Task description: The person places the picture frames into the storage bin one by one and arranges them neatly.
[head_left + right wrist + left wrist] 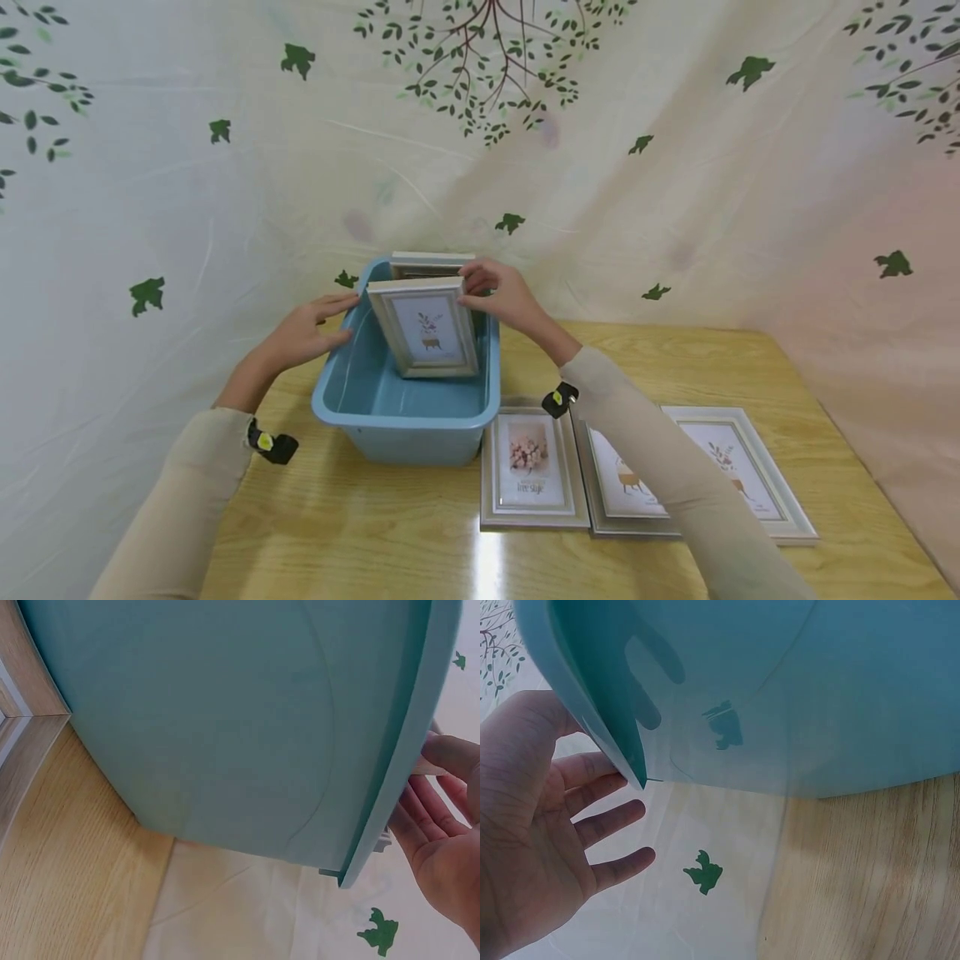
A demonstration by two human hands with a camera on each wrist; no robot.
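Observation:
A light blue plastic basin [420, 443] stands on the wooden table. Inside it, a cream-edged picture frame [430, 329] with a potted-plant print leans back at a tilt. Behind that one, the top of a second picture frame [433, 258] shows. My right hand [502, 293] pinches the front frame's upper right corner, thumb in front; its fingertips are partly hidden by the basin rim in the right wrist view. At the basin's left rim, my left hand [303, 333] touches the edge with its fingers fairly straight, as the left wrist view also shows.
Right of the basin lies a picture frame with a flower print [528, 467]. Beside it, overlapping potted-plant frames [738, 462] lie partly under my right forearm. A printed cloth [600, 208] with leaves and green birds hangs behind the table [360, 533].

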